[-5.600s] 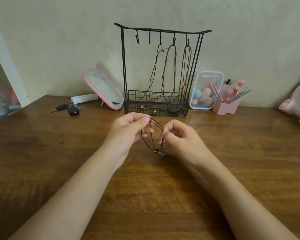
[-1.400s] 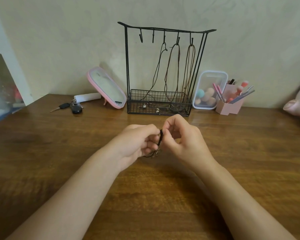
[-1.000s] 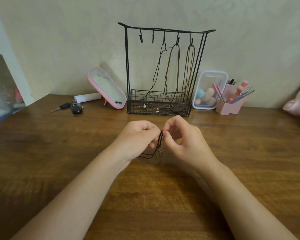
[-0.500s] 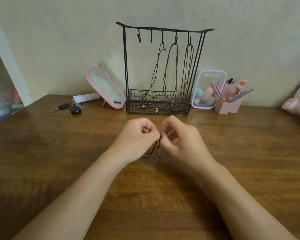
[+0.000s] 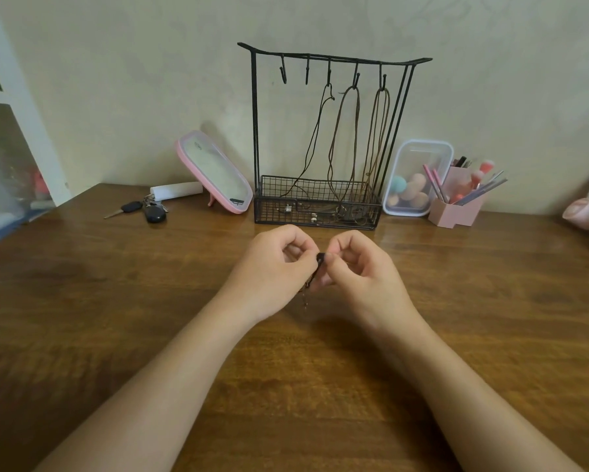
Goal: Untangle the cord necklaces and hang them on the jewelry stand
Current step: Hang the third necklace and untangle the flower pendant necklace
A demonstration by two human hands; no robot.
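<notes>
Cord necklace bunched between left hand and right hand, each grip pinching it above the table.

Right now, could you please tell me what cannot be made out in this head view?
The dark cord necklace: mostly hidden in the grip of the left hand and right hand; any tangles unclear.
Pendants in the basket of the jewelry stand: too small, behind wire mesh.
Pink object: cut off by the right edge.
Shelf contents, far left: blurred.
</notes>
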